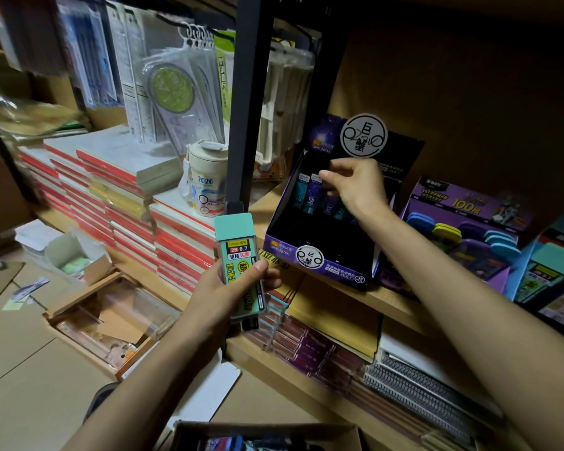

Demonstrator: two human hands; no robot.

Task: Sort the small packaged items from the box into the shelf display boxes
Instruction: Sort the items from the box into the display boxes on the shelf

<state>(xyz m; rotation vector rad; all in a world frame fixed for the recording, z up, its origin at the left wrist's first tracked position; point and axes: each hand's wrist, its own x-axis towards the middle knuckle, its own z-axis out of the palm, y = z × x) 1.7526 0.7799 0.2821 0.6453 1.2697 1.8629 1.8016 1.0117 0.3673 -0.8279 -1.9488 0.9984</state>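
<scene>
Mint-green cap on the clear lead case [237,247]; display box [336,267] purple and black; notebook stacks [179,244] red-edged.

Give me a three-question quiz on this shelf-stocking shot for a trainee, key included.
1. True or false: the left hand grips a mint-capped lead case.
2. Where does the right hand reach? A) into the purple display box on the shelf B) into the cardboard box on the floor C) to the white cup
3. Fill in: the lead case's label reads 2B ___.
Key: 1 true; 2 A; 3 0.7.
</scene>
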